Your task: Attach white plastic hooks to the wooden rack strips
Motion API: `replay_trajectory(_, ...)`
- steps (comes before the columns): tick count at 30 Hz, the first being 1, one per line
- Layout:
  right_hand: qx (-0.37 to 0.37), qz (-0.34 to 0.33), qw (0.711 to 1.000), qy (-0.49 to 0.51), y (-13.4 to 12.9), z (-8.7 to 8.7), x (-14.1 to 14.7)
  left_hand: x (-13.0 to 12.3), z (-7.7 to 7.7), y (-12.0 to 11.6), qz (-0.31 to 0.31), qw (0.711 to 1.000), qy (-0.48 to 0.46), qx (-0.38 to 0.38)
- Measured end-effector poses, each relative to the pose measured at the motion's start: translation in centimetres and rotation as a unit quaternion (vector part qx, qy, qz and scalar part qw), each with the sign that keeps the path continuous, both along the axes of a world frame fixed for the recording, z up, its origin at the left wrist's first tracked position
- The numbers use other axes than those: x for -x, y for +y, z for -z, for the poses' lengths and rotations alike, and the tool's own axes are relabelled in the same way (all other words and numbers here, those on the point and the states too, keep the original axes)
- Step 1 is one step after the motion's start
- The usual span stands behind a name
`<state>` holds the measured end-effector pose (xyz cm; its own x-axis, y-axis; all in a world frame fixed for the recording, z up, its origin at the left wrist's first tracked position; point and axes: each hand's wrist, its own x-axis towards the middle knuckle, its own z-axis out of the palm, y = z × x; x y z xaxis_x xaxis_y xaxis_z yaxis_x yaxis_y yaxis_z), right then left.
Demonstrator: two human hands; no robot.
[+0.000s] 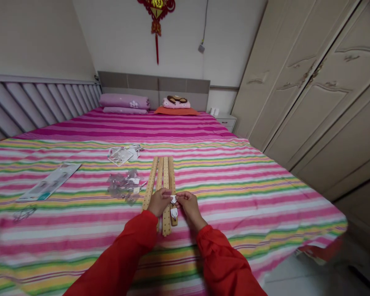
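Note:
Several long wooden strips [165, 172] with rows of small holes lie side by side on the striped bedspread. At the rightmost strip, my left hand [160, 201] and my right hand [187, 202] meet, fingers pinched at either side of a small white piece [173, 199]. Its exact kind is too small to make out. Just below, a second white piece [174, 213] with a ring-like dark part rests on the near end of that same strip. My left hand covers part of the middle strips. Both forearms are in red sleeves.
Left of the strips lie a heap of clear plastic bags [125, 185] and a pile of small white packets [123, 154]. Farther left are a long flat package [51, 181] and a thin looped item [25, 213]. Folded purple bedding [125, 102] lies by the headboard [142, 84]; wardrobes [302, 82] stand right.

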<state>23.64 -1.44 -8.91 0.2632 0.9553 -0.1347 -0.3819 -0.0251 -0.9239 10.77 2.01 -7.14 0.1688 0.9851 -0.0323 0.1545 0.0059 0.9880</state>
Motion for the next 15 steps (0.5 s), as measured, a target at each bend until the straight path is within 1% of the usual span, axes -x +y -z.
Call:
replay_trajectory(3, -0.003, 0.010, 1.000, -0.009, 0.2, 0.5, 0.2, -0.2, 0.6, 0.0, -0.011, 1.000, 0.017, -0.021)
replay_trajectory(6, -0.005, 0.016, 1.000, -0.013, 0.3, 0.6, 0.2, -0.4, 0.9, -0.1, -0.017, 0.998, 0.039, -0.054)
replay_trajectory(10, 0.001, 0.016, 1.000, -0.014, 0.3, 0.7, 0.0, -0.4, 0.9, -0.6, -0.020, 0.989, 0.081, -0.126)
replay_trajectory(15, 0.004, 0.019, 1.000, -0.018, 0.3, 0.9, 0.0, -0.1, 1.1, -1.7, 0.006, 0.978, 0.108, -0.176)
